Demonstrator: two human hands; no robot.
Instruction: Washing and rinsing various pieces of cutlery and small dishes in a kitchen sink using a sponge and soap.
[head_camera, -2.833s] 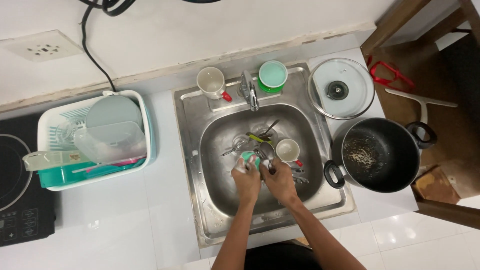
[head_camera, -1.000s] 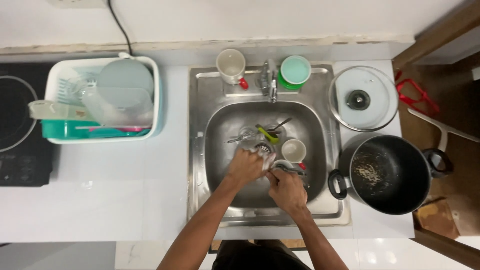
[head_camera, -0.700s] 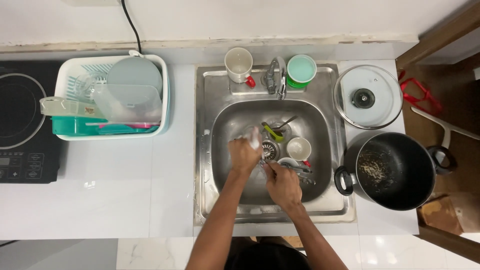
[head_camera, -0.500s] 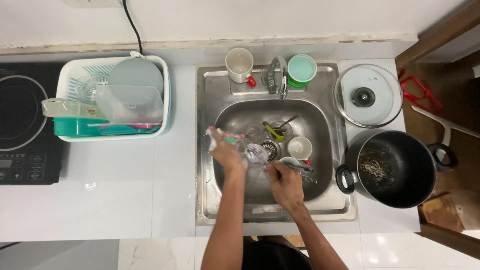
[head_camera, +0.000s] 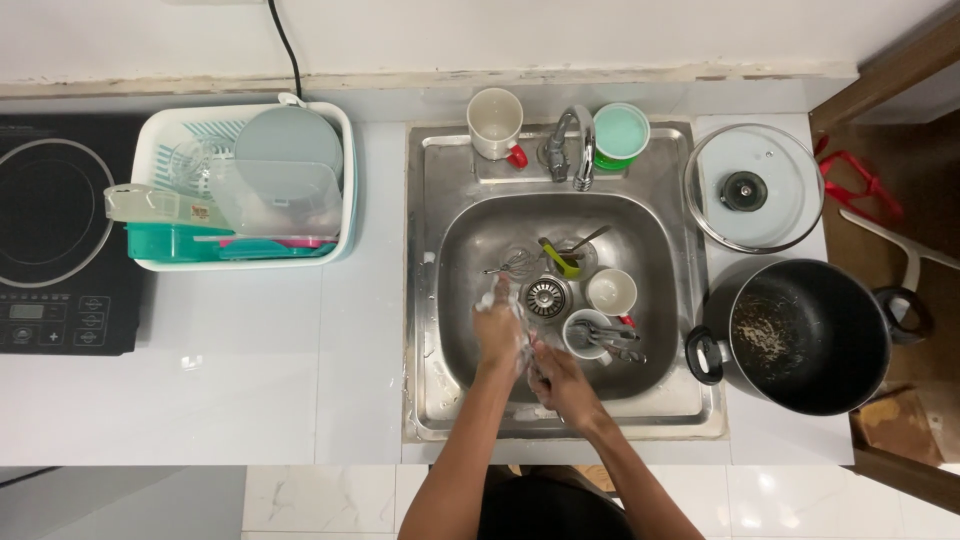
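Head view, near to far: right hand (head_camera: 560, 382) low in the steel sink (head_camera: 440, 240), fingers curled, pointing to 11 o'clock. Left hand (head_camera: 500, 330) just beyond at its 11 o'clock, soapy, fingers closed on something small and foamy; cannot tell what. Hands touch or nearly touch. Small bowl with cutlery (head_camera: 588, 335) lies at 2 o'clock from the right hand, which is nearer to it. Drain (head_camera: 546, 297) and white cup (head_camera: 611, 292) lie beyond. Faucet (head_camera: 572, 145) at 12.
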